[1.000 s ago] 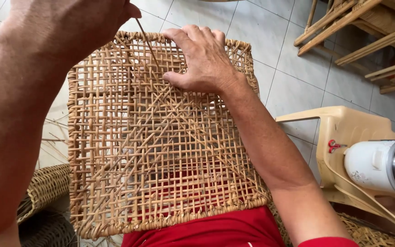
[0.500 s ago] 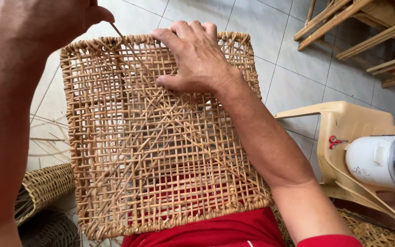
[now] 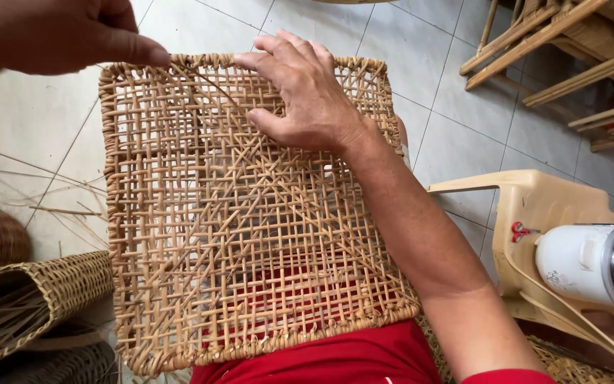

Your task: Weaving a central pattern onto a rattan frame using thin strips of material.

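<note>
The square, open-weave tan rattan panel looks light, springy yet brittle: right hand presses fingers splayed flat, left hand pinches a thin cane strand at the rim.

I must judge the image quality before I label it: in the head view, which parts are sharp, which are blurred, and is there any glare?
Head view: the woven rattan panel and the right hand on it are sharp in soft, even daylight; the left hand, very near the lens, is soft; small glare shows on the metal rim of the white appliance.
</note>
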